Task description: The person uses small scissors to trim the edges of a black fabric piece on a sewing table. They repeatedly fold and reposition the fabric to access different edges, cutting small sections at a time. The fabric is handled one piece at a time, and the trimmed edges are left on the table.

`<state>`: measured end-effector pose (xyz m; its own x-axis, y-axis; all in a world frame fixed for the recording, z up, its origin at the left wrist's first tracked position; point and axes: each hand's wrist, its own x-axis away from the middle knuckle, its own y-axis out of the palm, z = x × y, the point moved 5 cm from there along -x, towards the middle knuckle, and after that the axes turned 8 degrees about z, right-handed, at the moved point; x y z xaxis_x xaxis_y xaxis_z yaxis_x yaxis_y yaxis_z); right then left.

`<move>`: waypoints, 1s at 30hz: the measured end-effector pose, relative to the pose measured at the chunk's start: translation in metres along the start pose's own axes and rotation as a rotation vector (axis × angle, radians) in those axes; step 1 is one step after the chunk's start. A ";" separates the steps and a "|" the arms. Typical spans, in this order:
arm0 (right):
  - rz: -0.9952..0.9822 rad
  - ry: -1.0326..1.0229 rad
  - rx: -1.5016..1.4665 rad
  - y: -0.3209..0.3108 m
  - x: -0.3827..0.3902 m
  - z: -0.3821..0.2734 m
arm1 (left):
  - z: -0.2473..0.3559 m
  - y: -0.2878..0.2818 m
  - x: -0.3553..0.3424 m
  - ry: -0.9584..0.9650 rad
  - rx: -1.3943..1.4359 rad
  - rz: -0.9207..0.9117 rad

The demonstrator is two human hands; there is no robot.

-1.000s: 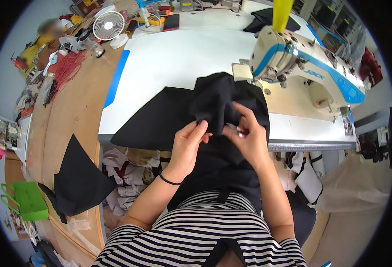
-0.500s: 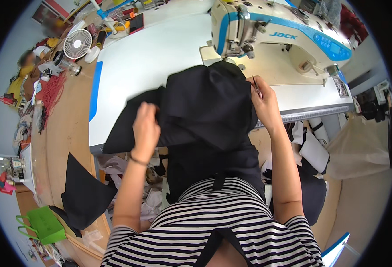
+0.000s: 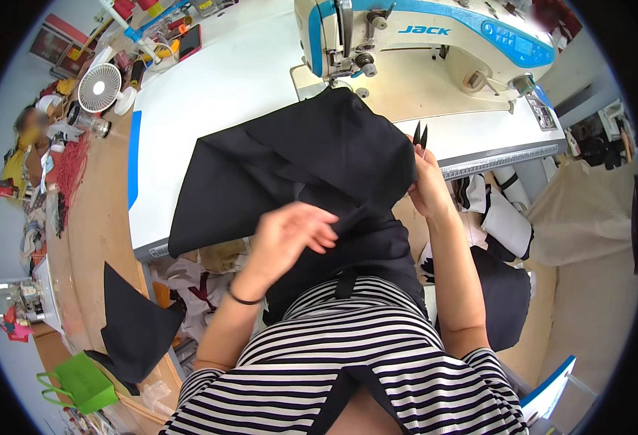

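Observation:
A large piece of black fabric spreads over the front of the white sewing table and hangs over its edge toward my lap. Its far edge reaches the needle area of the sewing machine. My right hand is closed at the fabric's right edge, with thread snips in it, their dark blades pointing up and away. Whether those fingers also pinch the cloth is hidden. Over the near part of the fabric, my left hand is open, its fingers stretched to the right and slightly blurred, with nothing in them.
A small white fan, a phone and loose supplies stand at the back left. Another black cut piece lies on the wooden surface at left, near a green bag. Cloth pieces are piled below the table at right.
My left hand has moved right and nearer to me, off the fabric's left part. That part now lies spread wider. The snips' blades have turned and show apart. The whole view has shifted slightly.

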<state>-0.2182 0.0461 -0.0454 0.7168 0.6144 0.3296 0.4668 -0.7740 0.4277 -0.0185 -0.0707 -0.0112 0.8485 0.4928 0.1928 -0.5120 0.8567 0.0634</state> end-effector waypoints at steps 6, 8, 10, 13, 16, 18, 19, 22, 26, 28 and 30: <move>0.056 -0.111 -0.042 0.005 0.001 0.011 | -0.024 0.059 -0.026 -0.128 0.300 0.019; -0.004 -0.143 -0.018 0.006 0.002 0.010 | -0.014 0.047 -0.038 -0.003 0.209 0.065; 0.032 -0.175 -0.005 0.001 -0.001 0.010 | -0.002 0.024 -0.032 0.120 -0.064 0.185; 0.111 -0.219 0.053 -0.010 0.001 0.006 | 0.030 -0.020 -0.005 0.489 -0.817 0.561; 0.077 -0.245 0.004 -0.012 -0.003 0.014 | 0.020 -0.065 0.003 0.311 -1.192 0.618; 0.091 -0.233 -0.052 -0.002 0.001 0.010 | 0.000 -0.092 -0.013 0.408 -1.309 0.549; 0.095 -0.226 -0.085 0.004 0.003 0.008 | 0.000 -0.098 -0.024 0.544 -1.354 0.538; 0.034 -0.115 -0.267 -0.004 0.001 0.020 | 0.066 -0.101 -0.060 0.773 -1.017 0.645; -0.212 -0.094 -0.393 0.013 0.013 0.007 | 0.143 -0.099 -0.095 1.146 -1.068 0.609; -0.348 -0.089 -0.390 0.020 0.018 -0.002 | 0.139 -0.092 -0.107 1.056 -1.189 0.557; -0.223 -0.134 -0.260 0.016 0.015 0.002 | 0.124 -0.072 -0.095 0.944 -0.957 0.534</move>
<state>-0.1992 0.0430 -0.0355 0.6817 0.7251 0.0981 0.4847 -0.5479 0.6818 -0.0786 -0.1982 0.0874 0.5524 0.3709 -0.7465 -0.8264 0.1268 -0.5486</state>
